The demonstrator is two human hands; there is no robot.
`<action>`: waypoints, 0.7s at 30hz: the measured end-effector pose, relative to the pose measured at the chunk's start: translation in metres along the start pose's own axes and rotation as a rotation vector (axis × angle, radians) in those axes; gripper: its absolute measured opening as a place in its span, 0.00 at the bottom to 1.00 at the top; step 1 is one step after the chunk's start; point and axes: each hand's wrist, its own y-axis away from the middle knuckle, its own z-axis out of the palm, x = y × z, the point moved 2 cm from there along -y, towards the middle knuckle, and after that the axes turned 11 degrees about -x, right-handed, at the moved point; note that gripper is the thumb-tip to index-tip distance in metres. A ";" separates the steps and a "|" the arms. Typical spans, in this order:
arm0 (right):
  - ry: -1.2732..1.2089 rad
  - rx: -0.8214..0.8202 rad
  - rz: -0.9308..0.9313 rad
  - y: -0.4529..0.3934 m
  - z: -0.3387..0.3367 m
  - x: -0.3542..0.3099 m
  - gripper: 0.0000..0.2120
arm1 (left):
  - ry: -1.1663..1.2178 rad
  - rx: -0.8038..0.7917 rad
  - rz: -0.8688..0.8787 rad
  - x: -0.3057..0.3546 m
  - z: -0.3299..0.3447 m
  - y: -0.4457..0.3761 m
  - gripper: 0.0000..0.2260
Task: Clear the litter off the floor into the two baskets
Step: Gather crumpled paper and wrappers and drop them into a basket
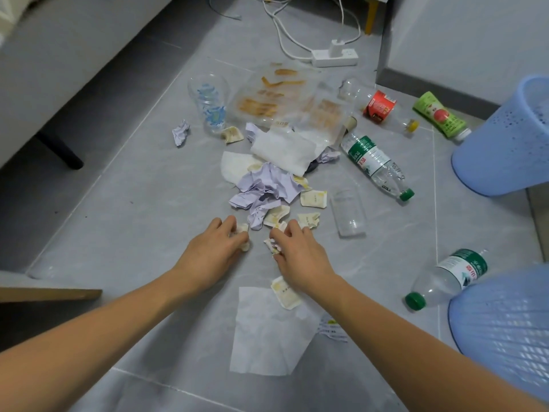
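Gathering small scraps, by the look of it: left hand (218, 245) curled round a crumpled white wrapper (244, 233), right hand (297, 248) pinching another stained wrapper (271, 244), both low over the grey tiled floor (133, 203) at the near edge of the heap. Hands close together but not touching. Most litter still down: crumpled purple paper (264, 185) and white tissues (282, 150) mid-floor, a greasy clear tray (285, 96) and a plastic cup (209, 99) further off, a green-capped water bottle (374, 165) and a clear jar (348, 212) to the right, a flat white sheet (267, 331) and one more sachet (285, 292) under the right forearm. Two blue baskets at the right edge of the floor, one far (505, 138) and one near (505, 322), a second water bottle (445, 278) lying just beside the near one. Next move likely a firm grip on both scraps, then a carry rightward to a basket without shedding bits. Task judged barely begun. Room: grey sofa (59, 55) along the left, white power strip (335, 56) with cables at the far end, pale wall (460, 31) on the right.
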 end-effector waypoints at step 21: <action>-0.812 0.310 -0.023 0.078 -0.082 0.055 0.12 | 0.373 0.270 0.135 0.062 -0.103 -0.009 0.07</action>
